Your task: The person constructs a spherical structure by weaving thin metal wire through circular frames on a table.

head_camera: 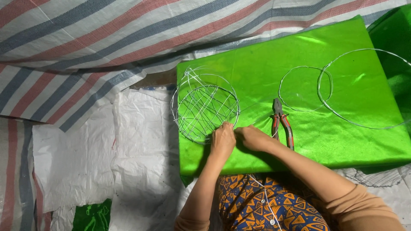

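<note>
A person sits at a shiny green sheet [299,77] spread flat like a work top. On the sheet lies a round wire basket frame [204,107], close to its left edge. It rests there so both hands can get at it from the near side.

The left hand [222,139] sits at the lower rim of the frame, fingers curled down and closed on the thin wire there. It looks like it keeps the frame from sliding. The right hand [253,137] is just to the right of the frame, almost touching the left hand. Its fingers are bent and pinched together, most likely on a wire end, but the wire is too thin to see well.

Both arms reach forward from the bottom of the view, elbows bent and wrists low, so the hands meet at one spot on the rim.

Pliers [282,124] with red handles lie to the right of the frame, near the right hand, easy to grab. Farther right of the frame are a small wire ring [280,87] and a big wire ring [325,107], which overlap a little.
</note>
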